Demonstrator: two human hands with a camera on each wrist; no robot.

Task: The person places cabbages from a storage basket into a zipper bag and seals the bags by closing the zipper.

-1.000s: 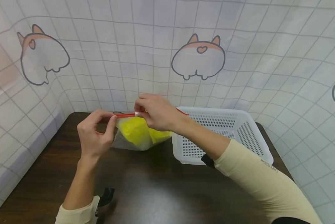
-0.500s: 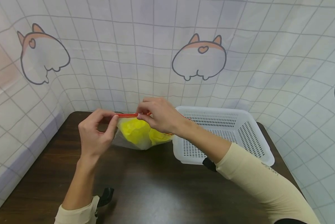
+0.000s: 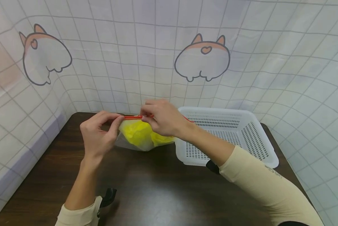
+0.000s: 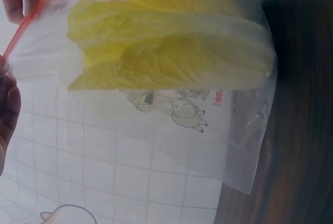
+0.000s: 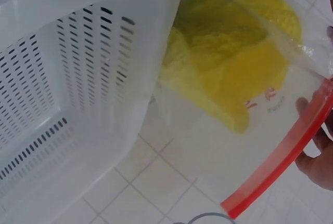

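A clear zip bag (image 3: 125,142) with a red zip strip (image 3: 130,118) hangs from both hands near the back of the table. Inside it are yellow, cabbage-like leaves (image 4: 171,52), crinkled and pale toward their base. My left hand (image 3: 98,133) pinches the strip's left end between thumb and fingers. Farther right on the same strip, my right hand (image 3: 164,117) pinches with thumb and forefinger, hiding part of the zip. The right wrist view shows the strip's free red end (image 5: 276,154) sticking out past the fingers. In the left wrist view the bag's lower corner (image 4: 242,172) looks flat.
A white perforated basket (image 3: 214,110) stands just right of the bag, below my right forearm. The dark wooden table (image 3: 157,194) extends toward me. A white grid-patterned curtain (image 3: 155,69) with dog drawings closes off the back and sides.
Both hands have shifted slightly to the right with the red strip between them. The white piece seen at the right fingertips earlier is now mostly covered. The basket stays in place.
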